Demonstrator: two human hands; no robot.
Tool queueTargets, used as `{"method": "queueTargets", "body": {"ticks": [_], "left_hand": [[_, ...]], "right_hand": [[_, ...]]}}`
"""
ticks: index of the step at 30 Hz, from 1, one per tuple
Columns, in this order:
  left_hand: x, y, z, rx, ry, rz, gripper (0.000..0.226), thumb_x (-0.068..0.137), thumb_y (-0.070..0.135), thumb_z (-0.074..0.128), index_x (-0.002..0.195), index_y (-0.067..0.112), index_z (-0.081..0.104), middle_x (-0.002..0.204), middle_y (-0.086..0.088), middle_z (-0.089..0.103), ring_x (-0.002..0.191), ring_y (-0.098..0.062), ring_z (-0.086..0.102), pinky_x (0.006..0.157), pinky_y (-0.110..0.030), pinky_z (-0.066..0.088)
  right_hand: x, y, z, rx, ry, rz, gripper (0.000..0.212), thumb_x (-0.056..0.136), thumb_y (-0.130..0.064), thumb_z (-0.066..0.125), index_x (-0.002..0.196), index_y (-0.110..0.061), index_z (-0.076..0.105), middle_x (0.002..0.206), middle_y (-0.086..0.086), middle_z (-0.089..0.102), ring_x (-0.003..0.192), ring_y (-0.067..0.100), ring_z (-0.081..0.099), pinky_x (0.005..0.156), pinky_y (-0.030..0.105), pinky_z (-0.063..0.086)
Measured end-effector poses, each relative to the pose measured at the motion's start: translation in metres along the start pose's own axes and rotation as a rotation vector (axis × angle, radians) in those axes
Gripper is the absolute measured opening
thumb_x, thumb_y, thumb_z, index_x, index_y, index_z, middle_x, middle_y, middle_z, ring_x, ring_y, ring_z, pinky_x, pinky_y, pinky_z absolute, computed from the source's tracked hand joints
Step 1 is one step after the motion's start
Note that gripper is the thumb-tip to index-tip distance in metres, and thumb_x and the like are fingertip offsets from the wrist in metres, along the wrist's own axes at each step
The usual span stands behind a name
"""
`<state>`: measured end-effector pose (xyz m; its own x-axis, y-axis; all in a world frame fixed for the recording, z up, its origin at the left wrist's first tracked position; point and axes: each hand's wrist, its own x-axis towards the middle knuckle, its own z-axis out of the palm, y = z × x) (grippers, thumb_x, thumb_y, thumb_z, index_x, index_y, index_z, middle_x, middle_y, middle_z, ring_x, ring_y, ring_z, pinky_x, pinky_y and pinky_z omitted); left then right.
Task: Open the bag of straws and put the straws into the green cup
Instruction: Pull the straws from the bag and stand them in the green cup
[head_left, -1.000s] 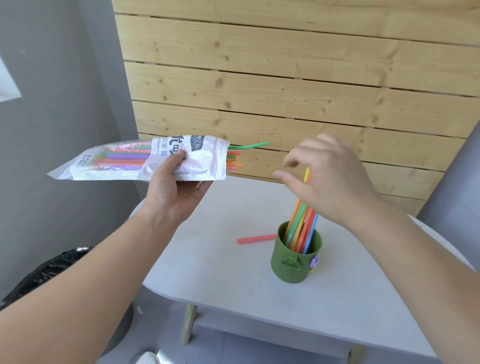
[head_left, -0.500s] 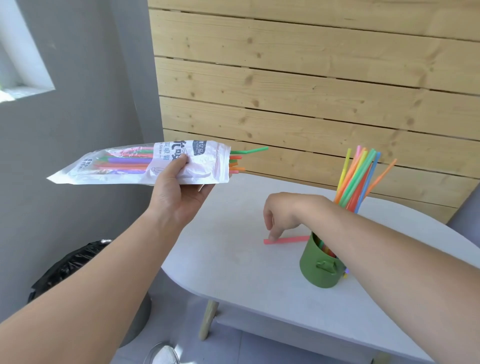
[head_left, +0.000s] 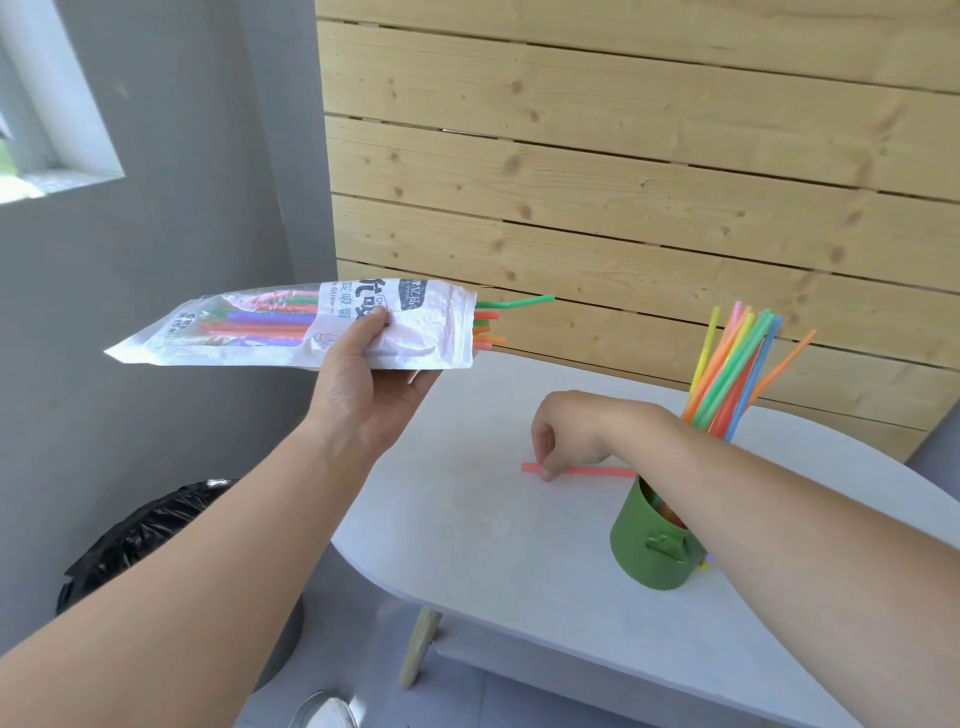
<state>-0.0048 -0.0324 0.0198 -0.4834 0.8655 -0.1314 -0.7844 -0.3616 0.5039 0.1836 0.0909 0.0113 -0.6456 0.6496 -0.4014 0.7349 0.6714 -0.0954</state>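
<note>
While the left hand (head_left: 363, 384) holds the bag (head_left: 291, 332) level in the air at the left, its grip clenched round the crinkled white plastic, the right hand (head_left: 566, 436) reaches down to a loose pink straw (head_left: 587, 471). This lies flat on the surface (head_left: 493, 545), just left of the green cup (head_left: 649, 551), and the right grip pinches it close to its left end. To lift it well, the fingertips likely need to roll the thin, smooth tube up off the flat top rather than press it down. It should then be swung upright and its lower end fed past the cup's rim, between the straws (head_left: 737, 364) standing there. Those lean right in a fan of slender, glossy, brightly coloured tubes. Several more poke from the bag's open right end, one of them green with a bent tip. The cup is a matt cylinder with a small moulded handle on its near wall. Pale, knotty planks (head_left: 623, 156) stand behind.
</note>
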Motion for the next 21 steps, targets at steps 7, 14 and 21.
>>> {"method": "queueTargets", "body": {"ticks": [7, 14, 21], "left_hand": [[0.002, 0.003, 0.003, -0.003, 0.012, 0.022, 0.022, 0.102, 0.012, 0.064, 0.124, 0.011, 0.067, 0.130, -0.014, 0.077, 0.119, -0.033, 0.074, 0.102, -0.054, 0.059], [-0.001, -0.019, 0.016, 0.012, -0.043, -0.022, 0.031, 0.101, 0.012, 0.064, 0.132, 0.010, 0.065, 0.134, -0.016, 0.074, 0.123, -0.035, 0.073, 0.107, -0.059, 0.055], [-0.007, -0.057, 0.033, 0.035, -0.128, -0.119, 0.026, 0.099, 0.010, 0.067, 0.125, 0.009, 0.065, 0.139, -0.019, 0.071, 0.128, -0.039, 0.069, 0.112, -0.066, 0.047]], "right_hand": [[-0.067, -0.005, -0.044, 0.470, 0.520, -0.168, 0.008, 0.084, -0.018, 0.080, 0.087, -0.016, 0.073, 0.081, -0.006, 0.074, 0.078, 0.011, 0.070, 0.076, 0.032, 0.056], [-0.161, 0.036, -0.064, 1.078, 0.881, -0.213, 0.008, 0.090, -0.005, 0.073, 0.096, -0.001, 0.070, 0.088, 0.017, 0.078, 0.079, 0.028, 0.078, 0.071, 0.031, 0.063], [-0.191, 0.090, -0.043, 1.248, 1.055, -0.033, 0.005, 0.093, -0.004, 0.068, 0.089, -0.004, 0.065, 0.067, 0.003, 0.076, 0.065, 0.019, 0.075, 0.067, 0.032, 0.064]]}}
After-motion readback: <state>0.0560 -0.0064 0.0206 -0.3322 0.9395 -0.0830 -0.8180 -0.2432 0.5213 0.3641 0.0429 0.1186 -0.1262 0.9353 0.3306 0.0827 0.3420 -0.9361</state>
